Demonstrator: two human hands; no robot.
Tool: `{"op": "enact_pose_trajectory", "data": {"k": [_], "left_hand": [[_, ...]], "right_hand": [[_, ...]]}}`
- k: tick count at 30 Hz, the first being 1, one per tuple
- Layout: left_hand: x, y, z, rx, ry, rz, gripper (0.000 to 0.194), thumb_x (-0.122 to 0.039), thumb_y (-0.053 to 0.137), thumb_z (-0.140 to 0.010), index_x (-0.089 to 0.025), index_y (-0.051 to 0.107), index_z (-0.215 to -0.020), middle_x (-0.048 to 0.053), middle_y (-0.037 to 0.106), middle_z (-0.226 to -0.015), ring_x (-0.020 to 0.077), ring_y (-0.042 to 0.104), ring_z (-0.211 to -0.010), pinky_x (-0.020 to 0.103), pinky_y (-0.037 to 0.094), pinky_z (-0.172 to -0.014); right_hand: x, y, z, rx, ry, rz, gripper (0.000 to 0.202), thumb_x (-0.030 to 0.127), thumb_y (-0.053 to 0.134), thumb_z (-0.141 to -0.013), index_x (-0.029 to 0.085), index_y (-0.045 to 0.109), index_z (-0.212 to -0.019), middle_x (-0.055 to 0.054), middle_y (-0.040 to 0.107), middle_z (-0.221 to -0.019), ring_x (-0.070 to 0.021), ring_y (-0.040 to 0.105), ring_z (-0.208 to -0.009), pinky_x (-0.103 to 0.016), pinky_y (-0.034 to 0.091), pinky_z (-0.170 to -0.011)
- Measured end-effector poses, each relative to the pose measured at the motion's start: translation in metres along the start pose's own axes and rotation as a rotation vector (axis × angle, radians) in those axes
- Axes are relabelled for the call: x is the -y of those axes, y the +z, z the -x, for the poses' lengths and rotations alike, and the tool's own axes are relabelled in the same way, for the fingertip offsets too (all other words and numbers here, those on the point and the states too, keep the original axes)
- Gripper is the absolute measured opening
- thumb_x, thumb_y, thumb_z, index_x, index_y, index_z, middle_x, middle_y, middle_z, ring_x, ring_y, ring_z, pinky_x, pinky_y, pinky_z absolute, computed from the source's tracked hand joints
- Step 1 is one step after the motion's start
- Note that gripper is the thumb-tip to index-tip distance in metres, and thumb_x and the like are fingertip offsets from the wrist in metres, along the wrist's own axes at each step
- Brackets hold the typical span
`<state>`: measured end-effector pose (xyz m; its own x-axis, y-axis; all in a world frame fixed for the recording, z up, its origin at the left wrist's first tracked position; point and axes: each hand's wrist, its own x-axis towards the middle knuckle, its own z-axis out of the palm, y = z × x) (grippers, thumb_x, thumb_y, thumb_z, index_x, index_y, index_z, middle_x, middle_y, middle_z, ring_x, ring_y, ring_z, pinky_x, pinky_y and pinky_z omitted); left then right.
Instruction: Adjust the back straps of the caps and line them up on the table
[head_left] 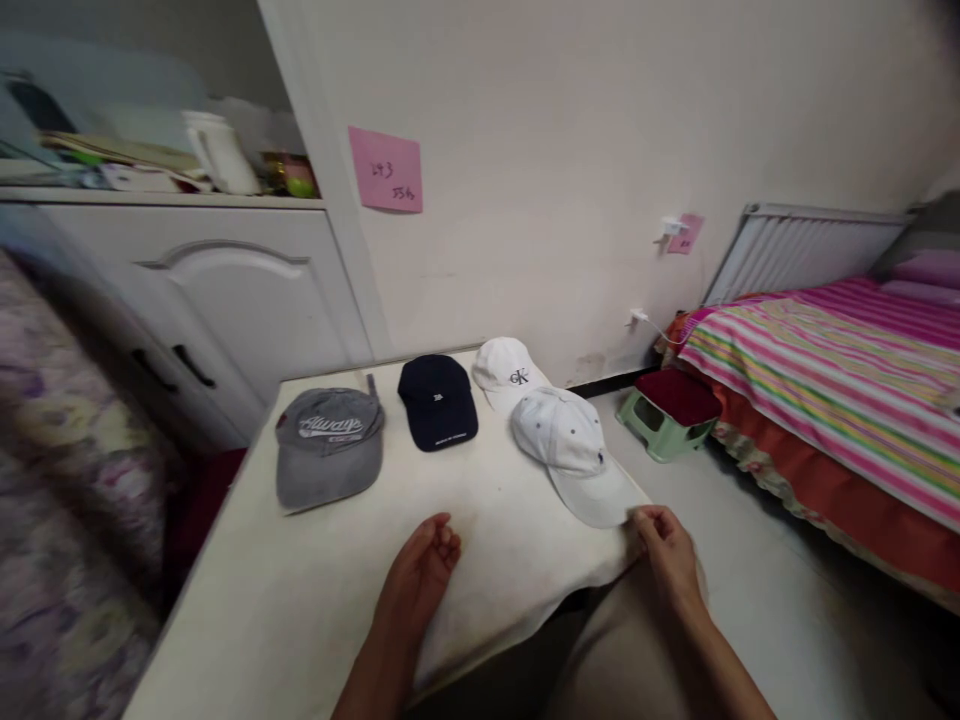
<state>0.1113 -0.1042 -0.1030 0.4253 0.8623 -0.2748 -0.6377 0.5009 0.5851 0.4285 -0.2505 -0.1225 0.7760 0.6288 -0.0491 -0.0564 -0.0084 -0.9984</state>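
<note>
Four caps lie on a white-covered table [247,590]. A grey cap [328,455] with "Always" lettering is at the left, a navy cap [439,405] to its right. Behind at the right sits a white cap [510,370] with "CK" letters, touching a pale grey cap [574,450] in front of it. My right hand [666,550] pinches the brim edge of the pale grey cap at the table's right edge. My left hand [424,570] rests near the table's front middle, fingers loosely curled and apart, holding nothing.
A white cabinet [240,310] stands at the back left, with a white jug [221,150] on top. Floral fabric [67,500] hangs at the left. To the right are a green stool [660,440] and a bed with a striped cover [840,360].
</note>
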Motion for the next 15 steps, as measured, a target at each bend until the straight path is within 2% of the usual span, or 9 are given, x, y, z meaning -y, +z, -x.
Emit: {"op": "enact_pose_trajectory", "data": {"k": [2, 5, 9, 12, 15], "left_hand": [[0.003, 0.0, 0.002, -0.005, 0.01, 0.003, 0.011, -0.014, 0.074, -0.078, -0.01, 0.074, -0.089, 0.003, 0.068, -0.069, 0.0132, 0.067, -0.066, 0.023, 0.058, -0.065], [0.007, -0.003, 0.007, -0.024, 0.031, 0.01, 0.011, -0.015, 0.074, -0.081, -0.011, 0.073, -0.09, 0.004, 0.07, -0.073, 0.0144, 0.068, -0.067, 0.023, 0.057, -0.062], [-0.004, -0.02, 0.018, -0.07, 0.117, 0.032, 0.012, -0.014, 0.071, -0.083, -0.011, 0.072, -0.095, 0.007, 0.073, -0.081, 0.0168, 0.071, -0.072, 0.025, 0.057, -0.064], [-0.028, -0.043, 0.026, -0.136, 0.242, 0.068, 0.017, -0.01, 0.066, -0.084, -0.012, 0.071, -0.1, 0.01, 0.076, -0.092, 0.0175, 0.073, -0.083, 0.025, 0.058, -0.073], [-0.055, -0.066, 0.028, -0.2, 0.37, 0.102, 0.022, -0.01, 0.061, -0.086, -0.013, 0.07, -0.106, 0.012, 0.076, -0.105, 0.0181, 0.071, -0.1, 0.028, 0.056, -0.089]], "right_hand": [[-0.003, 0.028, 0.02, 0.155, 0.006, 0.034, 0.033, 0.05, 0.072, -0.071, 0.021, 0.057, -0.075, 0.008, 0.049, -0.05, -0.0114, 0.044, -0.041, -0.023, 0.035, -0.04], [-0.006, 0.083, 0.045, 0.414, 0.007, 0.07, 0.032, 0.05, 0.069, -0.074, 0.021, 0.056, -0.073, 0.009, 0.041, -0.047, -0.0105, 0.035, -0.038, -0.022, 0.028, -0.037], [-0.005, 0.15, 0.067, 0.631, -0.072, 0.104, 0.026, 0.044, 0.061, -0.083, 0.021, 0.055, -0.073, 0.006, 0.047, -0.054, -0.012, 0.041, -0.046, -0.023, 0.032, -0.044], [-0.007, 0.174, 0.075, 0.702, -0.141, 0.135, 0.021, 0.038, 0.061, -0.084, 0.02, 0.057, -0.072, 0.004, 0.05, -0.058, -0.0137, 0.044, -0.054, -0.024, 0.034, -0.052], [-0.011, 0.177, 0.078, 0.72, -0.175, 0.152, 0.019, 0.036, 0.061, -0.084, 0.02, 0.058, -0.073, 0.004, 0.05, -0.061, -0.0143, 0.044, -0.059, -0.025, 0.034, -0.056]]}}
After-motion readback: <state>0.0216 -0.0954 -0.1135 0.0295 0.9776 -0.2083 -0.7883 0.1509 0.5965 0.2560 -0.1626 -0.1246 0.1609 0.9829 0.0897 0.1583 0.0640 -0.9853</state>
